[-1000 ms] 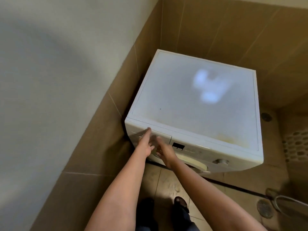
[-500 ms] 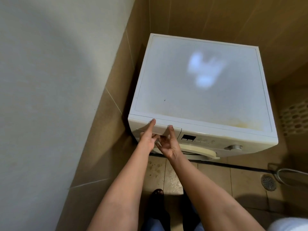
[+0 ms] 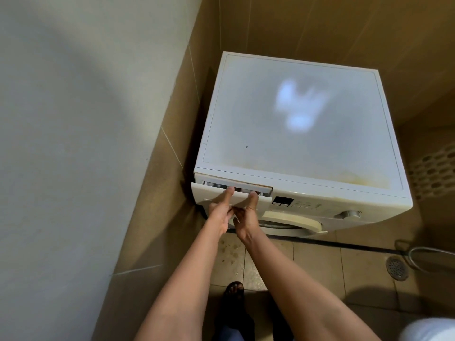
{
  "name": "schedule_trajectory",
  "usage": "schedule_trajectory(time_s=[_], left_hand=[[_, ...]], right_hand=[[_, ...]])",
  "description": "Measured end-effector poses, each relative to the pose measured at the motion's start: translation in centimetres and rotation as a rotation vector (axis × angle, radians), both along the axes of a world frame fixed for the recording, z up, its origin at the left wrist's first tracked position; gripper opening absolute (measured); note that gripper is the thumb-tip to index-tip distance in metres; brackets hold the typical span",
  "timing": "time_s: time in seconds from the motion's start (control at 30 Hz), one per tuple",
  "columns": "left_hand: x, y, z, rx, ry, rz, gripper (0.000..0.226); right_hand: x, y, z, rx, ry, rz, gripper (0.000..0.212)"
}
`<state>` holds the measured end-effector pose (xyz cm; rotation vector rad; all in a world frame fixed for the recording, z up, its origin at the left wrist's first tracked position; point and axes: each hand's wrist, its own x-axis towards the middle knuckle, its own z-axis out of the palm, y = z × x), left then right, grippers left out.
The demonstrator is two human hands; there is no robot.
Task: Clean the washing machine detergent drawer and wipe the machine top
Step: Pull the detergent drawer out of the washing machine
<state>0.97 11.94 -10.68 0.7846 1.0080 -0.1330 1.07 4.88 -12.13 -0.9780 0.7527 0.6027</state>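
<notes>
Head view, bottom of the frame: a foot in a dark sandal (image 3: 234, 290) stands on the beige tiled floor (image 3: 320, 262), which is speckled with spots just in front of the machine. A round metal floor drain (image 3: 396, 268) lies at lower right.

At lower centre, the left hand (image 3: 218, 215) and right hand (image 3: 247, 217) both grip the white plastic detergent drawer (image 3: 211, 194). Each thumb is pressed on its front panel, and the fingers are curled under its lower edge. The drawer sits at the front left corner of the white front-loading washing machine (image 3: 320, 210) and stands only a little way out, with a narrow slot of compartments showing.

I judge the task barely begun: the drawer is not yet out or cleaned, and no cloth is in sight. Further up, the flat white machine top (image 3: 295, 134) looks dull and unwiped, with a yellow-brown stain (image 3: 354, 179) at its near right. Brown wall tiles (image 3: 320, 28) close the corner behind.
</notes>
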Motion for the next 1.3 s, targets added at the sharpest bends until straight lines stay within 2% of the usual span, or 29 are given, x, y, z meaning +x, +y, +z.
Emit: schedule_trajectory(time_s=[0.17,0.33,0.67,0.83,0.93,1.07,1.17,1.23,1.3], left_hand=[[-1.9,0.0,0.3,-0.033,-0.009,0.007,0.048],[-3.8,-0.5,0.6,-0.035,0.031,0.016,0.051],[-7.5,-0.5,1.4,-0.076,0.048,0.043,0.054],[-9.6,0.0,1.5,-0.073,0.06,0.021,0.063],[-10.6,0.1,1.7,-0.069,0.059,0.006,0.063],[-10.5,0.1,2.5,-0.063,0.049,0.01,0.053],[-10.5,-0.2,2.7,-0.064,0.055,0.009,0.055],[-10.7,-0.3,2.6,-0.062,0.058,0.016,0.058],[-10.8,-0.3,2.3,-0.064,0.055,0.028,0.061]], right_hand=[[-1.4,-1.3,0.1,0.009,-0.03,0.059,0.071],[-3.2,-2.2,1.5,0.062,0.032,0.054,0.049],[-6.8,-3.0,1.8,0.067,0.08,0.005,0.049],[-9.1,-3.0,2.1,0.079,0.112,-0.038,0.035],[-10.2,-2.8,2.3,0.109,0.103,-0.058,0.043],[-10.2,-2.9,2.9,0.144,0.104,-0.085,0.04],[-10.2,-3.1,3.2,0.163,0.104,-0.098,0.045],[-10.3,-3.2,3.7,0.133,0.112,-0.031,0.047],[-10.1,-3.7,4.0,-0.02,0.142,0.178,0.05]])
